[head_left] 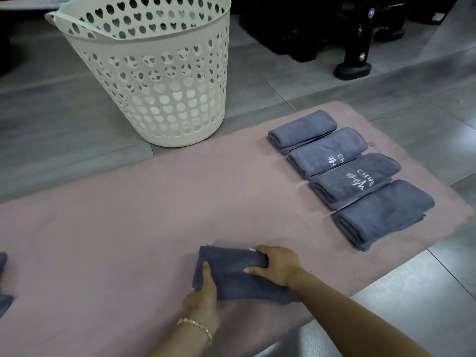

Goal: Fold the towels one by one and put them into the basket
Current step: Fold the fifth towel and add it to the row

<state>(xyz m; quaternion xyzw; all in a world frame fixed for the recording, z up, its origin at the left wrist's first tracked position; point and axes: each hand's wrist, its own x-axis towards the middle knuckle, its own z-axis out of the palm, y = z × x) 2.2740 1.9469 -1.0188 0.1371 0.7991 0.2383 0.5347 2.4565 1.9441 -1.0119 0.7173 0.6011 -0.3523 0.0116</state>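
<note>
A folded grey-blue towel (231, 274) lies on the pink mat (128, 228) near its front edge. My left hand (203, 297) grips the towel's left end, thumb on top and fingers under it. My right hand (275, 264) holds the right end, fingers curled round the folded edge. Several folded grey-blue towels (347, 176) lie in a row at the mat's right side, two with white lettering. The cream basket (154, 73) with heart-shaped holes stands on the floor beyond the mat, upper left; nothing shows through its holes.
Grey-blue cloth (3, 282) pokes in at the left edge of the mat. Black equipment with a footed stand (355, 65) sits on the grey tiled floor at the back right. Floor tiles surround the mat.
</note>
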